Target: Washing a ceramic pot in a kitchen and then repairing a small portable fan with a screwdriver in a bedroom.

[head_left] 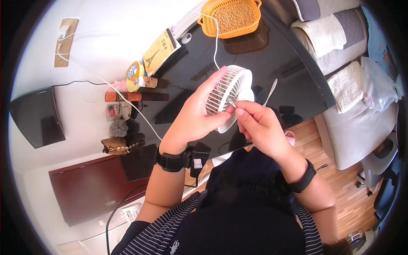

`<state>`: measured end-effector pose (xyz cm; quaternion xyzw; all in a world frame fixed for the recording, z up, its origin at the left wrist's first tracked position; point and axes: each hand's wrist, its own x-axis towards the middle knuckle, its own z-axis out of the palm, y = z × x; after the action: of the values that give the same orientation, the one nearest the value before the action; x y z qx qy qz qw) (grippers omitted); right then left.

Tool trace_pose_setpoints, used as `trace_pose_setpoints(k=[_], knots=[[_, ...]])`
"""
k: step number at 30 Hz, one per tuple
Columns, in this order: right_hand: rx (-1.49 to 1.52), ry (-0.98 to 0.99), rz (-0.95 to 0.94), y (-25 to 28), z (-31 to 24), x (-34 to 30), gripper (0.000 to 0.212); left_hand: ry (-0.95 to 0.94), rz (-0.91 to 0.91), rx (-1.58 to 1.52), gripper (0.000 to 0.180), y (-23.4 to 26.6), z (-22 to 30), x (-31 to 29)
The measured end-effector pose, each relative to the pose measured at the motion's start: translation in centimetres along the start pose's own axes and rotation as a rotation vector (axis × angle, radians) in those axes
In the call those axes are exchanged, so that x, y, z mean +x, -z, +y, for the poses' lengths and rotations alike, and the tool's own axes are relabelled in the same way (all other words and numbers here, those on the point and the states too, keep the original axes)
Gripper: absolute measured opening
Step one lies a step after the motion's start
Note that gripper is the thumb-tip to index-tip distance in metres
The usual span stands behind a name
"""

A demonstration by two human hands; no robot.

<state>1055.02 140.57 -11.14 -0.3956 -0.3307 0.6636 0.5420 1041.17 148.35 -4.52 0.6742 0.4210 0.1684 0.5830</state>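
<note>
A small white fan [233, 88] with a slatted round grille is held up over the black glossy table [250, 63]. My left hand [194, 111] grips it from the left, fingers along the grille and thumb at its lower edge. Close beside that thumb, my right hand [260, 127] pinches something thin and pale against the fan's grille. The fingertips hide most of this piece, so its kind cannot be made out. From above, a white cable [217, 44] runs down to the fan. To the right on the tabletop lies a slim white handled utensil [271, 92].
An orange basket [231, 19] of round tan pieces stands at the table's far end. A yellow notebook [159, 51], a tape roll [134, 72], a grey pompom [118, 128] and a brown pouch [115, 145] line the wall side. A grey sofa [357, 127] with towels is at right.
</note>
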Motion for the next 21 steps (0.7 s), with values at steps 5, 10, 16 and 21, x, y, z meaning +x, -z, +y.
trace_pose_setpoints(k=[5, 10, 16, 21], knots=[[-0.029, 0.021, -0.003, -0.2, -0.2, -0.1, 0.024, 0.04, -0.023, -0.035, 0.073, 0.0, 0.6, 0.0], [-0.189, 0.065, 0.06, -0.3, -0.9, -0.3, 0.017, -0.097, -0.036, 0.289, 0.076, 0.3, -0.3, 0.4], [-0.492, 0.134, 0.136, -0.6, -2.8, -0.7, 0.015, -0.151, 0.054, 0.617, 0.073, -0.9, 0.2, 0.3], [-0.756, 0.071, 0.132, -0.8, -3.4, -0.8, 0.016, -0.193, 0.071, 0.749, 0.073, -1.2, 0.6, 0.2]])
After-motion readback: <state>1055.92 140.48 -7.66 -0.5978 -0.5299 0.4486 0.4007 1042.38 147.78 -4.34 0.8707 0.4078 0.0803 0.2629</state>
